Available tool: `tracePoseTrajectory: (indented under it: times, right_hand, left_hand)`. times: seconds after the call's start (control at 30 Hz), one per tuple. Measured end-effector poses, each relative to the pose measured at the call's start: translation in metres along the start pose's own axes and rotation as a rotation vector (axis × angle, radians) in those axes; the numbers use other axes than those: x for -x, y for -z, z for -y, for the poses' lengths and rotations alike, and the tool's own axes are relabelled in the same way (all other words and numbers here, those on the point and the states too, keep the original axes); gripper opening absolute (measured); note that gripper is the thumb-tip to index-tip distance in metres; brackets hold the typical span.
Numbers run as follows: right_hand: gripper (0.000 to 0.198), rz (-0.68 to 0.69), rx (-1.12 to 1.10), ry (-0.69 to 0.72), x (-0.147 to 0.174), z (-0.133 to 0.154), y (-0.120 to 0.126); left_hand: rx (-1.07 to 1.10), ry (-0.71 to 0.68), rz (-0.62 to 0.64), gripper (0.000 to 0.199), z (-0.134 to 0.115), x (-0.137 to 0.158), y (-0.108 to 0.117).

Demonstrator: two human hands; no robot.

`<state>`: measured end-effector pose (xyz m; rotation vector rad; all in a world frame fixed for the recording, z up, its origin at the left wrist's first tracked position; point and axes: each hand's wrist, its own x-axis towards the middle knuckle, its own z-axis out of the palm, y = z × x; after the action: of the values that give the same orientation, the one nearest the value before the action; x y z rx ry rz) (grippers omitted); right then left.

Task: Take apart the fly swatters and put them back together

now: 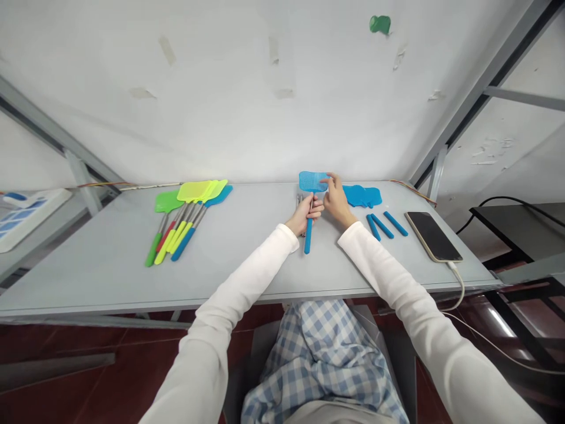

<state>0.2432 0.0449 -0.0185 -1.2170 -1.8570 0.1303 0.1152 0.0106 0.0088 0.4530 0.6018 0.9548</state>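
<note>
A blue fly swatter (308, 235) is held upright over the table, its mesh head away from me and its blue handle towards me. My left hand (304, 214) is closed around its shaft, just below the head. At the right edge of the mesh head, my right hand (337, 201) has its fingers closed on the blue plastic. Thin metal rods (299, 199) lie partly hidden beneath my left hand. Right of my hands lie loose blue swatter heads (362, 196) and three blue handles (382, 226).
On the left, several fly swatters (176, 227) in green, yellow, red and blue lie in a pile. A phone (432, 235) with a white cable rests at the right of the grey table (247, 259). Metal frame posts (436, 176) stand at both sides, with a wall behind.
</note>
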Motion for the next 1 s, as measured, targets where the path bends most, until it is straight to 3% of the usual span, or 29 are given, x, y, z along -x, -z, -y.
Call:
tracePoseTrajectory:
  times: [0.17,0.33,0.53,0.63,0.7,0.8,0.9,1.0]
  right_hand:
    - [0.035,0.037,-0.401,-0.285,0.0,0.007,-0.003]
    - [0.062,0.195,-0.599,-0.472,-0.001,0.017,-0.003]
    - [0.04,0.194,-0.889,-0.544,0.001,0.011,-0.011]
    - [0.033,0.121,-1.023,-0.572,0.001,0.008,-0.02]
    - [0.037,0.09,-1.07,-0.688,0.0,0.004,-0.026]
    - [0.039,0.181,-1.065,-0.843,-0.005,-0.003,-0.029]
    - [0.039,0.271,-1.051,-0.859,-0.01,-0.007,-0.026]
    - [0.043,0.278,-1.068,-0.838,-0.011,-0.005,-0.019]
  left_hand:
    - [-0.257,-0.195,-0.093,0.022,0.025,0.001,0.002]
    - [-0.423,-0.169,-0.171,0.023,0.04,0.002,-0.003]
    - [-0.497,-0.156,-0.233,0.023,0.04,0.001,-0.005]
    - [-0.512,-0.198,-0.221,0.023,0.039,0.0,-0.005]
    - [-0.508,-0.203,-0.204,0.024,0.039,-0.001,-0.005]
    - [-0.474,-0.172,-0.197,0.024,0.041,-0.003,-0.006]
    - [-0.427,-0.144,-0.155,0.026,0.043,-0.003,-0.007]
    - [-0.417,-0.151,-0.107,0.028,0.045,0.0,-0.007]
